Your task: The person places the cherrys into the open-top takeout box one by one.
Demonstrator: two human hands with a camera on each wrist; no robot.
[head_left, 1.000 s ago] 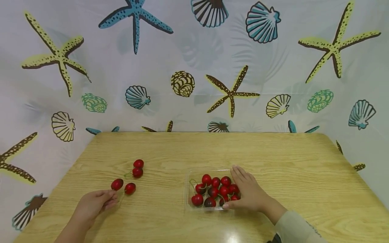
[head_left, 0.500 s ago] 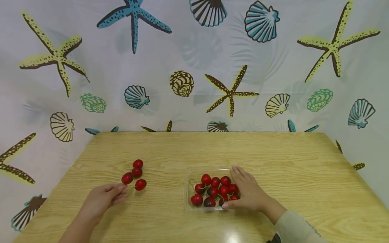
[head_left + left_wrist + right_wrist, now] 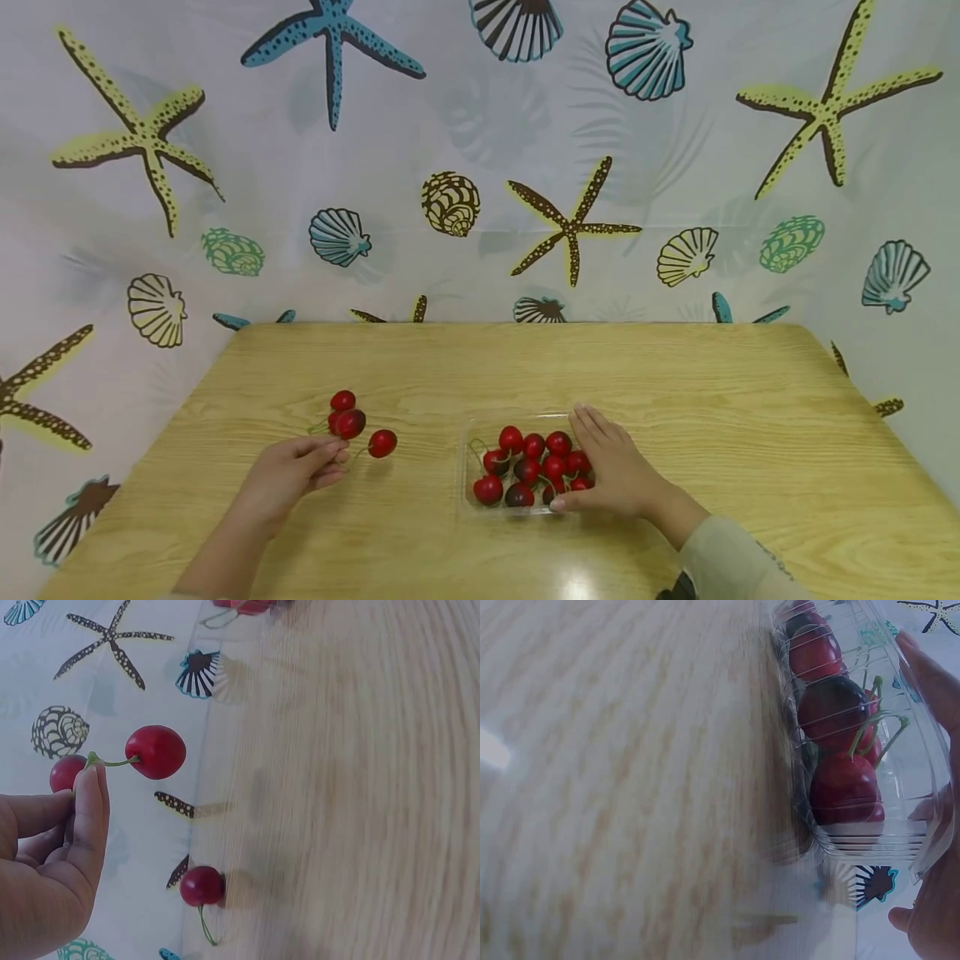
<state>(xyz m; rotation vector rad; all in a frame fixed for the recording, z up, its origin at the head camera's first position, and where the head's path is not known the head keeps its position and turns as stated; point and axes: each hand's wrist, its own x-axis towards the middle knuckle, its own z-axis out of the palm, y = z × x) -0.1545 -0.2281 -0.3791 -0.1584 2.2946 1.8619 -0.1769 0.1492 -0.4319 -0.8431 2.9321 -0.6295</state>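
In the head view my left hand (image 3: 296, 479) pinches the green stems of a pair of cherries (image 3: 382, 443) above the table. The left wrist view shows the pair's joined stem (image 3: 112, 763) at my fingertips, with one cherry partly behind the fingers. Just beyond, two other cherries (image 3: 342, 400) lie on the table; the held pair partly covers one of them in the head view. My right hand (image 3: 618, 479) rests on the right end of a clear plastic box (image 3: 462, 467), fingers extended at its far rim and thumb at its near rim. Several red and dark cherries (image 3: 844, 787) fill the box.
The wood-grain table (image 3: 420, 550) runs back to a white cloth (image 3: 405, 167) printed with starfish and shells, which also hangs at both sides. Bare tabletop lies between the left-hand cherries and the box.
My left hand has moved right and slightly away from me, carrying the pair of cherries toward the box. The right hand and the box have stayed in place.
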